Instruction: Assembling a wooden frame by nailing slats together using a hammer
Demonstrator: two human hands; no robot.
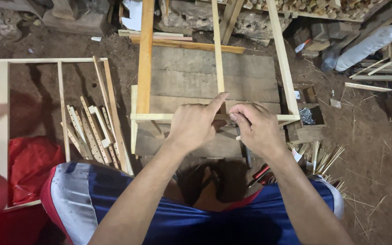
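Your left hand (195, 125) pinches the near end of the thin center slat (218, 59), index finger stretched along it, where it meets the front rail (159, 116) of the pale wooden frame at the scene's center. Your right hand (256, 128), just at 3 o'clock of the left, is curled shut around a dark tool handle (247, 156). The frame lies on a plank platform (205, 72); a second frame (3, 131) lies at 9 o'clock on the dirt

Both hands cover the joint where the thin centre slat (218, 54) meets the frame's near rail (155, 116). The right hand (256, 128) hides most of a dark-handled tool (247, 156). At twelve o'clock, the frame's long rails run off the edge.
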